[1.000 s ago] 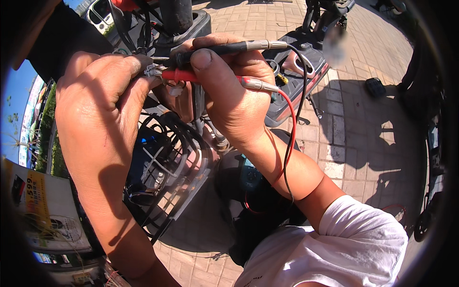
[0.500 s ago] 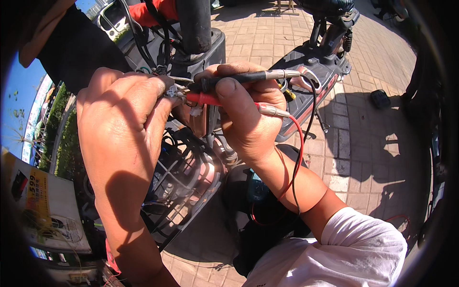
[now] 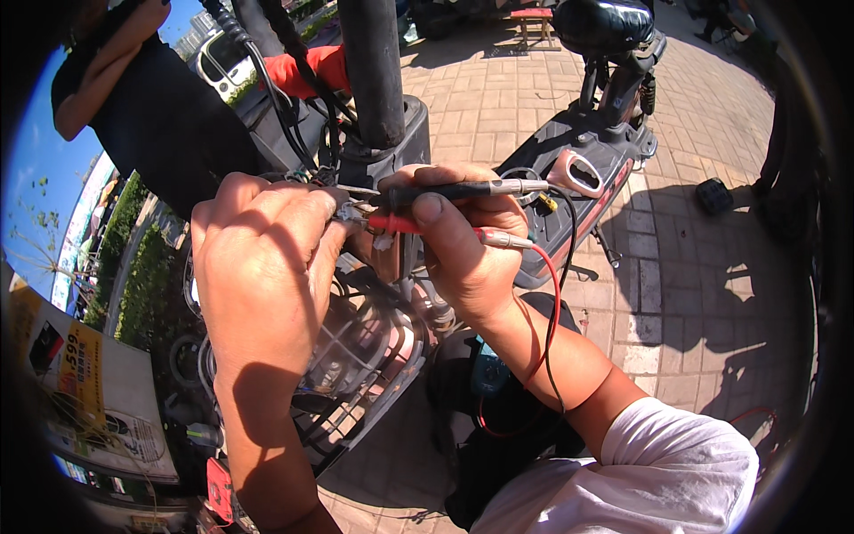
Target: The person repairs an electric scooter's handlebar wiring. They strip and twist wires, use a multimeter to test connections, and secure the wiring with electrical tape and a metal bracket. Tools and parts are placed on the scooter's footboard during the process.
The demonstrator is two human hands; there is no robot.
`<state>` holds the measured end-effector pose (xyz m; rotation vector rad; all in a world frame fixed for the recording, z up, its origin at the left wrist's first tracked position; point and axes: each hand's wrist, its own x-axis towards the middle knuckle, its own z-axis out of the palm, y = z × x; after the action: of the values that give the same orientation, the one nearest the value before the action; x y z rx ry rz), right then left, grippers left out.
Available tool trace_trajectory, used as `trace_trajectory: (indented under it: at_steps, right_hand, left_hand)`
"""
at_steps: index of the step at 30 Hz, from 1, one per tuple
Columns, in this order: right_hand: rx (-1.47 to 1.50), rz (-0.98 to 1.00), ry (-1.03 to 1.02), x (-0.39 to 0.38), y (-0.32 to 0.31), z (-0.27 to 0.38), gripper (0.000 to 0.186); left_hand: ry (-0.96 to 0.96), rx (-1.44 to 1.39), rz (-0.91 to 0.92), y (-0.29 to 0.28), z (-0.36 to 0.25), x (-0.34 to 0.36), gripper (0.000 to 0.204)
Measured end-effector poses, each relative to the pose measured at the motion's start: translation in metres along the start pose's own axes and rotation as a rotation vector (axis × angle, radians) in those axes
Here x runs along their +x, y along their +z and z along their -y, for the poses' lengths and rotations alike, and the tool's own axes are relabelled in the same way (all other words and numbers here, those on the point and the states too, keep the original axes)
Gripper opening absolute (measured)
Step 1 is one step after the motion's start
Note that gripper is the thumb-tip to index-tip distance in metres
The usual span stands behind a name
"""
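Pinched between the thumb and fingers of my left hand is a small pale wire connector. My right hand grips two multimeter probes side by side, a black probe above a red probe. Their tips point left and meet the connector area; whether they touch metal inside is too small to tell. Black and red leads run from the probes down past my right forearm. A blue-green multimeter lies low, near my dark-clothed leg. Behind my hands stands a scooter's dark steering column, with loose cables beside it.
Below my hands is a black wire basket. At upper right, a dark scooter footboard carries a pinkish ring-shaped part. A person in dark clothes stands at upper left. A white panel with yellow signs is at lower left.
The view has shifted, so my hands and the scooter appear lower and a bit to the right. Both hands keep their hold, the probes still at the connector.
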<state>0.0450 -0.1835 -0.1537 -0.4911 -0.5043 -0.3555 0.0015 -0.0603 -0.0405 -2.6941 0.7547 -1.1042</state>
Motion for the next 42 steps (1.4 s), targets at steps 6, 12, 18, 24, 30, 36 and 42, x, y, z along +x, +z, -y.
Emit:
trace_trajectory:
  at_steps: [6,12,18,24,30,36,42]
  right_hand:
    - [-0.055,0.0,0.04,-0.003,0.0,0.002,0.021]
    - [0.057,-0.002,-0.054,0.0,-0.008,0.007,0.021]
    - [-0.038,0.11,-0.13,-0.004,-0.029,0.036,0.021]
    - [-0.114,0.102,-0.049,-0.009,-0.038,0.05,0.021]
    - [-0.287,0.138,-0.043,-0.014,-0.058,0.058,0.02]
    - [-0.582,0.187,-0.019,-0.017,-0.072,0.069,0.028]
    - [-0.733,0.418,-0.11,-0.01,-0.083,0.083,0.019]
  left_hand:
    - [0.018,0.016,-0.008,-0.002,0.0,-0.002,0.02]
    - [0.025,0.084,-0.06,0.002,-0.005,-0.003,0.021]
    - [0.069,0.239,-0.145,0.009,-0.015,-0.04,0.03]
    - [-0.021,0.108,-0.086,0.02,-0.025,-0.052,0.043]
    - [-0.055,-0.025,-0.027,0.022,-0.033,-0.051,0.038]
    - [-0.196,-0.351,-0.078,0.023,-0.03,-0.053,0.019]
    - [-0.943,-1.559,-0.035,0.012,-0.037,-0.034,0.043]
